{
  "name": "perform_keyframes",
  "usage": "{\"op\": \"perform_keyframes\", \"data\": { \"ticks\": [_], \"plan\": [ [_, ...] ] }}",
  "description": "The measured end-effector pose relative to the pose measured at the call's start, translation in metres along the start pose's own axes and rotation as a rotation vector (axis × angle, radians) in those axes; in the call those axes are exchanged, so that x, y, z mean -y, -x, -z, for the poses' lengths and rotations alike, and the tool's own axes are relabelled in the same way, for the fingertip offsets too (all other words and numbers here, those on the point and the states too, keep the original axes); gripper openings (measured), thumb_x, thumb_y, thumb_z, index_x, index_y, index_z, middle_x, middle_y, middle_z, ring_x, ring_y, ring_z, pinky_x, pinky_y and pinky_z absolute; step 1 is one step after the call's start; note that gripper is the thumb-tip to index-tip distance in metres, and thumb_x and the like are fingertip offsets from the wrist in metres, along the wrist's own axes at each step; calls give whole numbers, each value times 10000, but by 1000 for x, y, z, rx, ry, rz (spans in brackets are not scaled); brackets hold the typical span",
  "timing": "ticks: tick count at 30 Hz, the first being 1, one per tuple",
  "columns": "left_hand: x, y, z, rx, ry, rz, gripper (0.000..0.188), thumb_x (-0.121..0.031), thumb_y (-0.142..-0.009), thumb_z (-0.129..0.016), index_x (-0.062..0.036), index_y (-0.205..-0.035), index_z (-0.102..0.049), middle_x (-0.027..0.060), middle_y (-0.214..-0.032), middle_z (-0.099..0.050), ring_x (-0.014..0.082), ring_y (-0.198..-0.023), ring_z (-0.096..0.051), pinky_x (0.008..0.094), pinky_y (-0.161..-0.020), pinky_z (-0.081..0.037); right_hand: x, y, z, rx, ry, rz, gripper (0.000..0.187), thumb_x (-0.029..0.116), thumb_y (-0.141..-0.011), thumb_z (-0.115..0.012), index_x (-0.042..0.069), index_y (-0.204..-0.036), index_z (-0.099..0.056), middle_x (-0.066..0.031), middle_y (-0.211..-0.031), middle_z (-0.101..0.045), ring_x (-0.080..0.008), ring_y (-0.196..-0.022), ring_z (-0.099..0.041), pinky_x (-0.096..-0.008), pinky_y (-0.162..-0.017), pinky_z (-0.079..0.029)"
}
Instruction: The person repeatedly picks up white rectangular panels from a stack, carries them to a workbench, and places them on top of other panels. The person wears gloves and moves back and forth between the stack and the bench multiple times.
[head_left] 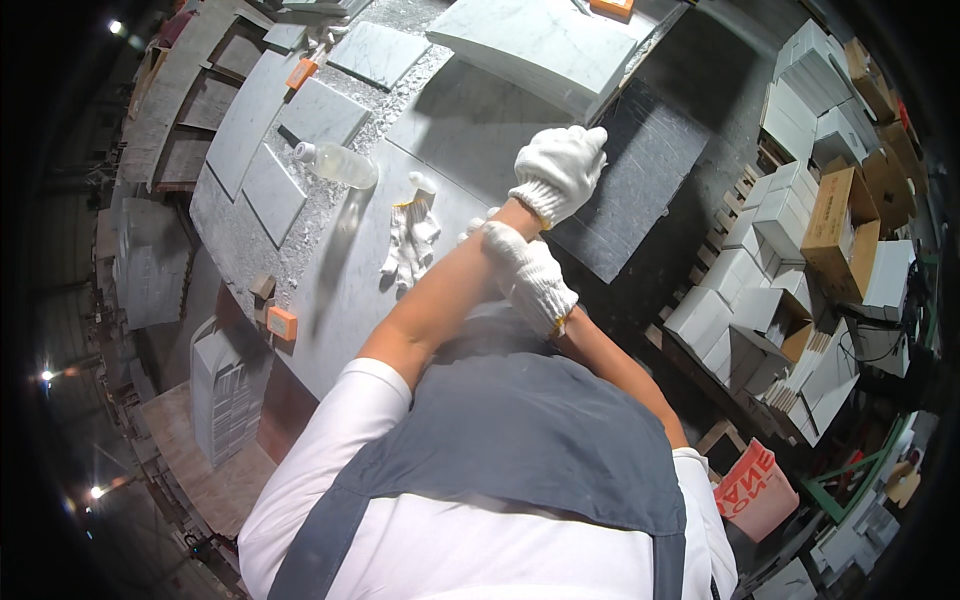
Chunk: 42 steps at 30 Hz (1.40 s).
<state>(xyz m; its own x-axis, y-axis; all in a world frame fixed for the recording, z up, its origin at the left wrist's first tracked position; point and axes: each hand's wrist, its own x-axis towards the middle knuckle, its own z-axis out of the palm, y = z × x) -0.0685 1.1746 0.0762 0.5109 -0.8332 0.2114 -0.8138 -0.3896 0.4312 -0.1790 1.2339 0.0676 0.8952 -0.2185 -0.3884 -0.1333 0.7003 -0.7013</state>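
Both my hands wear white knitted work gloves with yellow-edged cuffs. My left hand point(562, 172) is curled into a fist, with nothing visible in it, above the edge of a white marble-look slab on the table point(340, 345). Just below its cuff, my right hand point(527, 272) wraps round my left forearm point(450, 280). Part of the right hand's fingers is hidden behind that forearm. To the left lies a loose pair of white gloves point(409, 240). Beyond them a clear plastic bottle point(343, 165) rests on its side.
Veined white stone panels point(380, 55) and pale rubble lie across the table. A raised pale slab point(540, 50) stands at the far side, beside a dark grey slab point(640, 170). Orange blocks point(282, 323) sit near edges. Cartons point(840, 230) and white boxes point(720, 300) are stacked right.
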Motion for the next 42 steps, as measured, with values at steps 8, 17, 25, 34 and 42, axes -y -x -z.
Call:
{"op": "perform_keyframes", "data": {
  "ticks": [8, 17, 25, 34, 42],
  "plan": [
    [0, 7, -5, -112, -253, -340, 111, -186, -877, -619, -169, -965, -685, 19, -835, -680, 261, -831, -655, 397, -666, -556, -13, -1, 5, -134, 17, -112, 484, 379, -947, -713, 8, -1237, -601, -113, -1161, -648, -192, -1031, -649, -339, -882, -540],
    [14, 9, -15, 14, -466, -514, 149, -192, -895, -558, -139, -984, -665, 50, -846, -689, 227, -856, -678, 466, -977, -481, -9, 16, 0, -54, 484, -4, 656, 524, -877, -681, -86, -1119, -671, -139, -1000, -696, -195, -887, -630, -346, -813, -513],
    [7, 17, -9, 356, -311, -195, 166, -162, -910, -558, -98, -903, -711, 121, -957, -731, 312, -879, -728, 435, -732, -588, -10, 8, 2, -82, 195, -153, 649, 487, -894, -691, -78, -1207, -630, -136, -1061, -680, -195, -946, -640, -336, -846, -518],
    [29, 27, -18, 344, 412, 405, 372, -334, -926, -534, -87, -1148, -702, 145, -1187, -688, 319, -1127, -638, 387, -984, -479, -2, 15, 3, 70, 67, -83, 499, 394, -951, -685, -40, -1190, -621, -96, -1118, -637, -167, -972, -615, -334, -840, -518],
    [23, 14, -27, 274, 1050, 647, 326, -268, -957, -626, -35, -1182, -663, 155, -1106, -703, 291, -999, -688, 379, -922, -549, 2, 16, 4, -2, 215, -94, 531, 421, -962, -666, -42, -1213, -605, -89, -1080, -644, -167, -958, -615, -328, -856, -515]
  ]
}}
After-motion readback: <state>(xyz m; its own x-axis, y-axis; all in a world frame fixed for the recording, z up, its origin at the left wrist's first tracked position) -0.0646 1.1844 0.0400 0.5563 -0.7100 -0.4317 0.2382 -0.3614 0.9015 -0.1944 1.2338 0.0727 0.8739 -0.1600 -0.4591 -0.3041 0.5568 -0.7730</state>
